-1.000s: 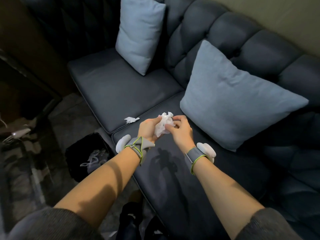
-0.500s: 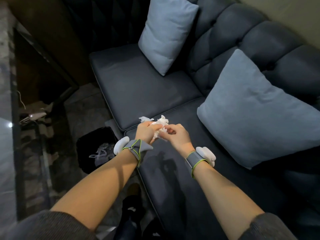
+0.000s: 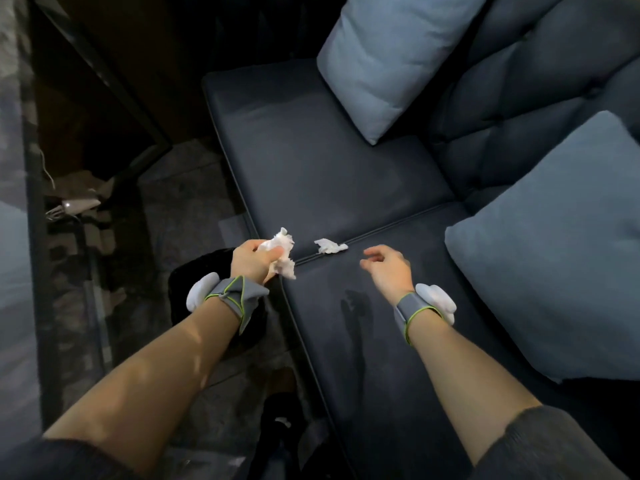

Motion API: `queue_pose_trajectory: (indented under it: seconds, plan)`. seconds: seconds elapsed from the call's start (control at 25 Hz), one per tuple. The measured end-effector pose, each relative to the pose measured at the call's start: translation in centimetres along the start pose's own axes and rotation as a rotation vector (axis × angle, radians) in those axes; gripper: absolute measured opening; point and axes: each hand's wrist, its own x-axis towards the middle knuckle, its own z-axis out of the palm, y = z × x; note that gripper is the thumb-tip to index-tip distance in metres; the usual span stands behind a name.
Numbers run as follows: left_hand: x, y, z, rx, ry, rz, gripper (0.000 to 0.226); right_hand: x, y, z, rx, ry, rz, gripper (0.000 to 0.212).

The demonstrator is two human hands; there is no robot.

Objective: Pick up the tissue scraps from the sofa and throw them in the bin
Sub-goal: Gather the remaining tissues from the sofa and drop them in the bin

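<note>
My left hand clutches a tissue wad at frame centre-left. My right hand, fingers loosely spread and empty, hovers beside a scrap on the sofa seam.

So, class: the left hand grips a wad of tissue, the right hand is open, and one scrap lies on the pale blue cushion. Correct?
Not quite. In the head view the scrap lies on the sofa seat at the seam, not on a cushion. The left hand grips the wad; the right hand is open.
</note>
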Motion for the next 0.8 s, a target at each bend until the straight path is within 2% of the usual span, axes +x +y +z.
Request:
queue_pose_trajectory:
  seconds: [0.12, 0.24, 0.32, 0.4, 0.6, 0.8]
  plan:
    - [5.0, 0.1, -2.2, 0.014, 0.013, -0.056, 0.016, 3.9, -1.5, 3.0, -0.17, -0.017, 0.003, 0.03]
    - [7.1, -0.1, -3.0, -0.04, 0.024, -0.078, 0.022, 5.7, -1.5, 4.0, -0.307, -0.036, -0.083, 0.032]
    - [8.9, -0.5, -3.4, -0.042, 0.062, -0.082, 0.018, 7.4, -1.2, 5.1, -0.405, -0.069, -0.114, 0.031]
    - [10.5, -1.2, -3.4, -0.023, 0.078, -0.087, 0.014, 9.1, -0.5, 6.4, -0.466, -0.094, -0.112, 0.032]
    - [14.7, -4.0, -2.4, 0.016, 0.081, -0.064, 0.022, 13.2, 2.0, 9.8, -0.609, -0.134, -0.162, 0.034]
    - [17.4, -8.3, -1.2, 0.026, 0.108, -0.133, 0.013, 16.2, 4.7, 13.3, -0.737, -0.175, -0.215, 0.033]
